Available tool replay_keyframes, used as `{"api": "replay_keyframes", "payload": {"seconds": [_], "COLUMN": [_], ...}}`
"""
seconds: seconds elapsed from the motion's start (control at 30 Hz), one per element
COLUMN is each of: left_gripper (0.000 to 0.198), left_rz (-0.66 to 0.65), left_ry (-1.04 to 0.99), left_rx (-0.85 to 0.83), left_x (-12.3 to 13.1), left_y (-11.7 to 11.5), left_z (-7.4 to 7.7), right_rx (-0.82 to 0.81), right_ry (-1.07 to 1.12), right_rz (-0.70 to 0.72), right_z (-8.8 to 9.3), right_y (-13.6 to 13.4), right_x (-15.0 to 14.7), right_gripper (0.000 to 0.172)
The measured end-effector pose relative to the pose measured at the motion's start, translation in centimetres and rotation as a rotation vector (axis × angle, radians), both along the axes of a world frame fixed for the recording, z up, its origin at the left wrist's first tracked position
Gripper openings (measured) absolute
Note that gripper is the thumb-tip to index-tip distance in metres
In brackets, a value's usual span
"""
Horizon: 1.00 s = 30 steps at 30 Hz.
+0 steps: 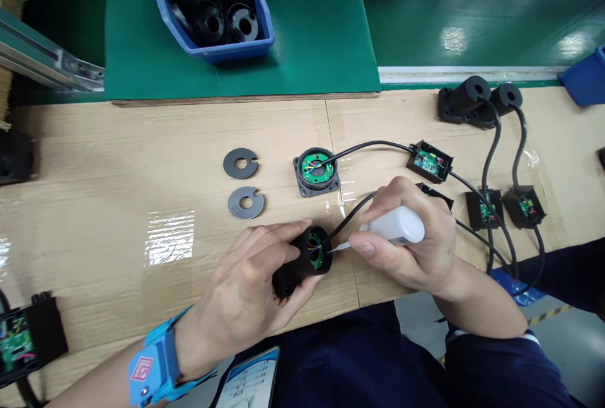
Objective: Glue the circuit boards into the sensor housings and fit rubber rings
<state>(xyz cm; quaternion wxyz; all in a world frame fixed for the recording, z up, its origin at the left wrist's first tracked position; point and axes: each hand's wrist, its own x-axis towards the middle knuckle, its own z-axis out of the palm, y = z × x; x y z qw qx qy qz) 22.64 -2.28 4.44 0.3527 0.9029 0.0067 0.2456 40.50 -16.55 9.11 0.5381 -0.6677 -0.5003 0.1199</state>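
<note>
My left hand (255, 269) is wrapped round a black cylindrical housing (293, 269), tilted so its open end faces right. Inside that end a green circuit board (316, 251) shows, with thin coloured wires and a black cable (352, 215) running out. In my right hand (416, 238) is a white squeeze bottle (397, 225) whose thin nozzle tip is at the housing's rim; whether it touches cannot be made out. Just beyond lies a square black base (316, 171) with a round green board and a cable. Two grey notched rings (241, 163) lie left of it.
Small black boxes with circuit boards (430, 161) and cables lie to the right, near two black cylinders (467, 96). A blue bin (227, 52) of black parts stands on a raised green board (321, 67). Another boxed circuit board (19, 338) is at lower left.
</note>
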Motion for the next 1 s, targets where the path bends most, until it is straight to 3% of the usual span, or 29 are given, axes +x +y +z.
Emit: {"api": "replay_keyframes", "payload": {"seconds": [0.4,0.8,1.0], "left_gripper": [0.052,0.061,0.059], "left_rz": [0.011,0.049,0.056], "left_ry": [0.017,0.209,0.309], "left_rx": [-0.033,-0.314,-0.528], "left_x": [-0.28,-0.38,-0.2], "left_y": [-0.07,-0.17,0.17], "left_z": [-0.06,0.43,0.32], "right_rx": [-0.031,-0.03,0.177], "right_ry": [-0.034,-0.295,0.01], "right_rz": [0.001,-0.08,-0.058], "right_z": [0.08,-0.18,-0.68], "right_y": [-0.05,-0.2,-0.38], "right_x": [0.06,-0.22,0.43], "right_gripper": [0.022,0.03,0.017]}}
